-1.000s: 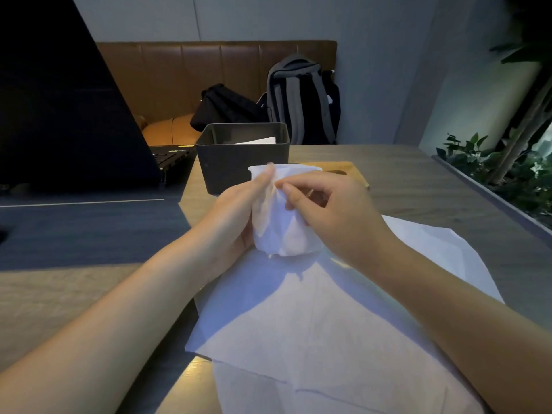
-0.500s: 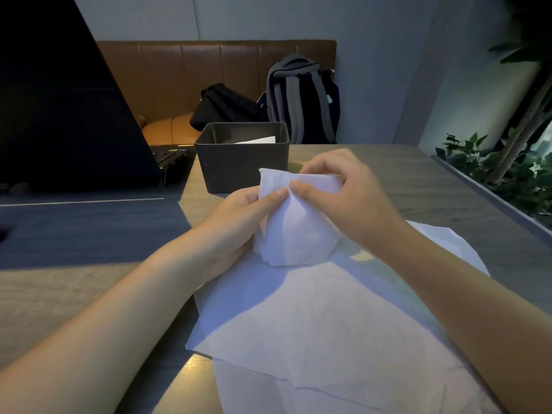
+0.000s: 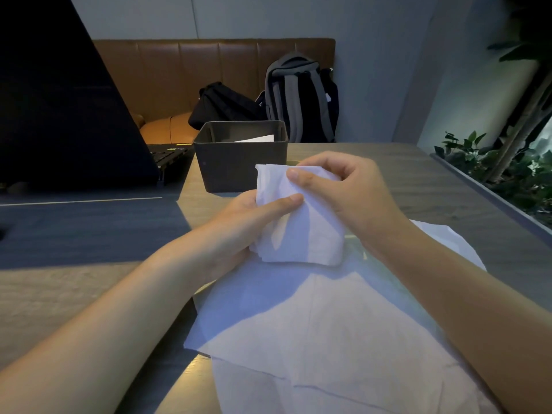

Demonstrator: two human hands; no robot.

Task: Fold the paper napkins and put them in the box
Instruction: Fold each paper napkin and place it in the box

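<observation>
From my seat I see the folded napkin [image 3: 298,222] held up off the table [image 3: 448,186], just in front of the dark box [image 3: 239,162], with the left hand [image 3: 251,222] pinching its lower left side under the thumb and the right hand [image 3: 343,192] curled round the top right corner, thumb pressed on the front face. Both hands are clamped on that one piece of paper; neither is free. My worry is the fold itself: it looks soft and a little puffed along the left edge, so if either thumb eases off before the crease is pressed flat, I judge the layers will spring apart and the napkin will go into the box half open. Thin paper like this may also tear if the two hands pull against each other. The box already shows a white slip [image 3: 257,138] at its back rim, so a bulky fold could catch there or sit proud. Below the hands lies a loose heap of napkins [image 3: 328,339] hanging toward the near edge; a dragging forearm could sweep those off
</observation>
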